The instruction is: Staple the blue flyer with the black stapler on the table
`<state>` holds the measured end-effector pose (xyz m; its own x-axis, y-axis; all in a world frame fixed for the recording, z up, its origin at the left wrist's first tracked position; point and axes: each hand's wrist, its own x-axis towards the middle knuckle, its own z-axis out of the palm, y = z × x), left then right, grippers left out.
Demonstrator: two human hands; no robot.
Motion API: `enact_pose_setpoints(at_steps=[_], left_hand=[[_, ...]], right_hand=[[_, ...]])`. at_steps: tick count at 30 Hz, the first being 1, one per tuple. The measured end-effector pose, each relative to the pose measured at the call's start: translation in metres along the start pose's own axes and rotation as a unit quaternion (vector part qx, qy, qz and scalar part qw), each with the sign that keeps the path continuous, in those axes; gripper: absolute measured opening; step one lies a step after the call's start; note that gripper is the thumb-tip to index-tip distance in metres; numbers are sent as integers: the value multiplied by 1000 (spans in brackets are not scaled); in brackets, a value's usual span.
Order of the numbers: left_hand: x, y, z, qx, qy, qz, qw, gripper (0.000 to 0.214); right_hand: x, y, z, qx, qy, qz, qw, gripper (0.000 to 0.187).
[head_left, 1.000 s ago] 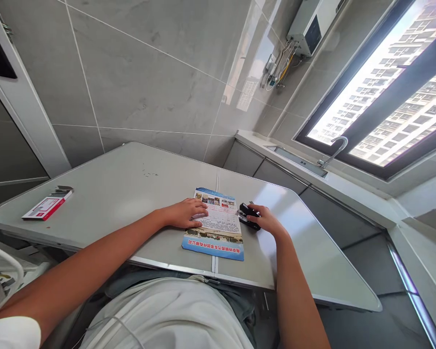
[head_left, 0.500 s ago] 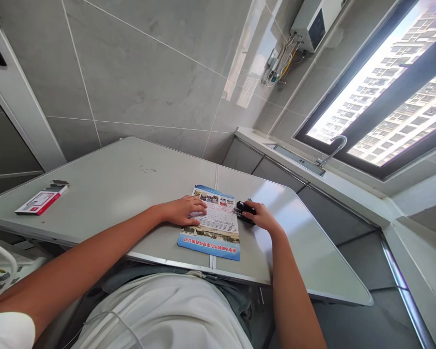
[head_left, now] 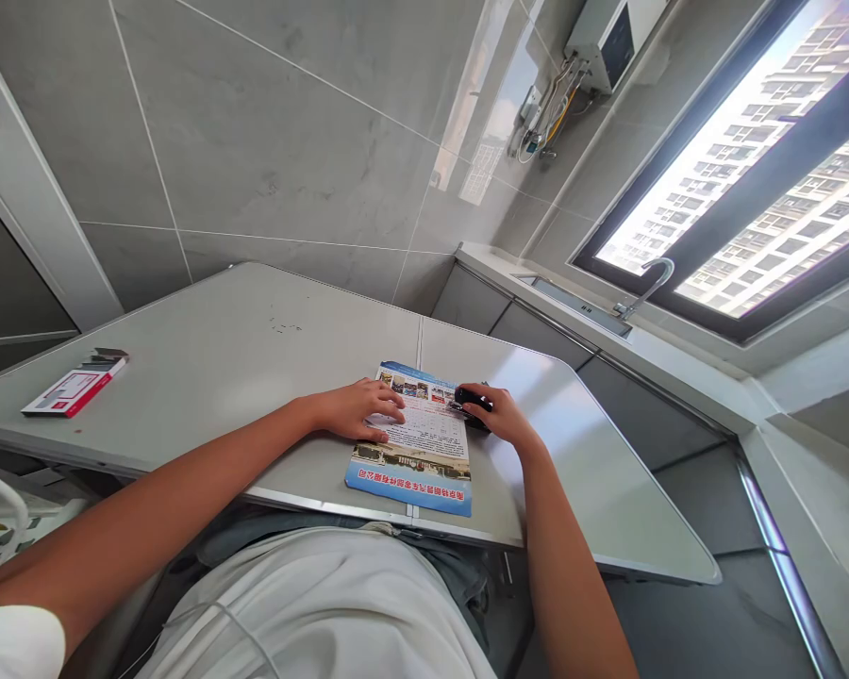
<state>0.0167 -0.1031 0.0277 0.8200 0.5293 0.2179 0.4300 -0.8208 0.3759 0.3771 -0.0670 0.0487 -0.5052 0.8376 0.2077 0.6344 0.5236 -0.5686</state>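
Observation:
A printed leaflet with blue borders, small photos and red lettering lies flat on the light table. My left hand rests on its left edge, fingers spread over the paper. At the leaflet's upper right edge is a black stapler, wrapped by the fingers of my right hand. Its front end overlaps the edge of the paper. Part of the stapler is hidden under my fingers, and I cannot tell whether its jaws are pressed together.
A red and white box with a raised flap lies on the table's left end. Small dark bits are scattered near the far edge. Beyond the table stand a tiled wall and a counter with a sink and tap.
My right hand has shifted slightly left with the stapler, whose front now reaches further over the leaflet's edge. My left hand stays on the paper.

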Motion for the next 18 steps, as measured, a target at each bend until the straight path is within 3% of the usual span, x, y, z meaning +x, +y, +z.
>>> enact_pose_setpoints(at_steps=[18], left_hand=[[1,3,-2,1,-9,-4,1000,41]], right_hand=[[2,-3,7,-54,-27,-40,997,36]])
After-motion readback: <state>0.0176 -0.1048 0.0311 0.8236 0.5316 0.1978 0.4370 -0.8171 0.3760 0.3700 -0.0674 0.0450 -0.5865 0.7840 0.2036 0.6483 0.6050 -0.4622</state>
